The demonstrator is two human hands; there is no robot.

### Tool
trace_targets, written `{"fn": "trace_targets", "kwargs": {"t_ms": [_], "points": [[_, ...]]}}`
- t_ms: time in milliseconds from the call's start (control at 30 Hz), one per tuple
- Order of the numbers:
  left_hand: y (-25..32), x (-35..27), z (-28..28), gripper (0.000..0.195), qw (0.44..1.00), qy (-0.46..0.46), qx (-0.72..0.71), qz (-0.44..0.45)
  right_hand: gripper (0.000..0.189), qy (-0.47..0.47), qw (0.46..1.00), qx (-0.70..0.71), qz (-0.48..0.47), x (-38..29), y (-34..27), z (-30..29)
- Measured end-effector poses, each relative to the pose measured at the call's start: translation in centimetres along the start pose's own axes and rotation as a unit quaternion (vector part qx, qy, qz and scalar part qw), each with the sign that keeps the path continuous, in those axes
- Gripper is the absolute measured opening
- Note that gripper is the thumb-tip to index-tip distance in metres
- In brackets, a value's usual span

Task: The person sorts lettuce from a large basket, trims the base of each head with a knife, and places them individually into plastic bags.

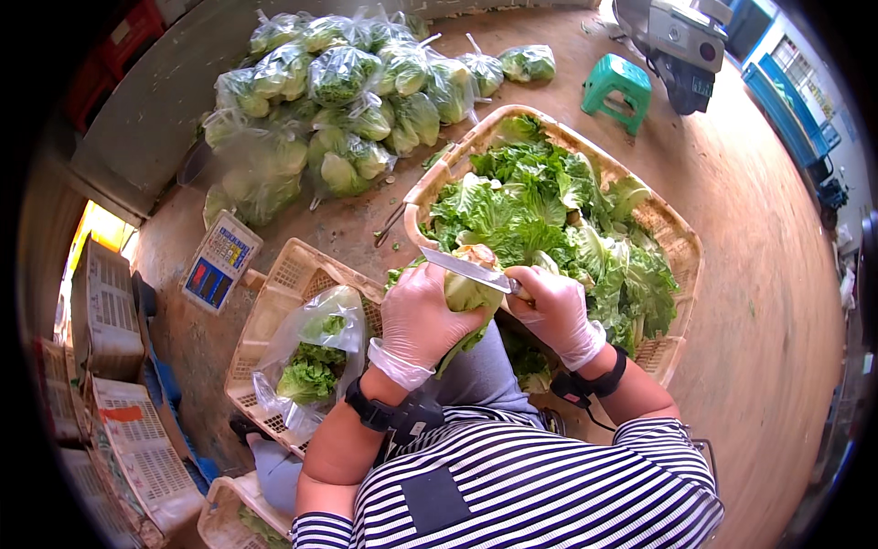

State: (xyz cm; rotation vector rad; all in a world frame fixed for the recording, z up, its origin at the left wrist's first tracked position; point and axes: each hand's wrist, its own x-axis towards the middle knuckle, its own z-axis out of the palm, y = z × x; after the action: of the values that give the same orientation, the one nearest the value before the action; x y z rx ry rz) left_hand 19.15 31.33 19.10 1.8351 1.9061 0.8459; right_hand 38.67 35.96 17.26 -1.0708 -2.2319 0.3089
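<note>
My left hand (424, 319), in a clear plastic glove, grips a head of leafy lettuce (466, 291) with its cut stem end facing up. Across that stem end lies the blade of a knife (473, 270); whether it has cut in cannot be told. The knife's handle is in my gloved right hand (552, 309). Just beyond both hands stands a large plastic crate (669, 219) heaped with loose green lettuce leaves (535, 199). To the left, a smaller plastic crate (264, 322) holds an open clear bag (343, 302) with lettuce inside.
Many bagged lettuces (343, 75) are piled on the floor at the back left. A digital scale (221, 262) stands left of the smaller crate. Beyond the large crate are a green plastic stool (619, 86) and a parked scooter (686, 41). More crates (140, 446) stand at the lower left.
</note>
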Motion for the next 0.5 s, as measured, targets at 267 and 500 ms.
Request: {"fn": "trace_targets", "kwargs": {"t_ms": [267, 500], "points": [[0.0, -0.1, 1.3, 0.061, 0.998, 0.032, 0.009, 0.060, 0.010, -0.080, 0.976, -0.066, 0.190, -2.4, 7.4, 2.2], [-1.3, -1.5, 0.2, 0.070, 0.994, 0.038, -0.024, 0.100, 0.018, -0.076, 0.854, 0.361, 0.367, -4.2, 7.3, 1.5]]}}
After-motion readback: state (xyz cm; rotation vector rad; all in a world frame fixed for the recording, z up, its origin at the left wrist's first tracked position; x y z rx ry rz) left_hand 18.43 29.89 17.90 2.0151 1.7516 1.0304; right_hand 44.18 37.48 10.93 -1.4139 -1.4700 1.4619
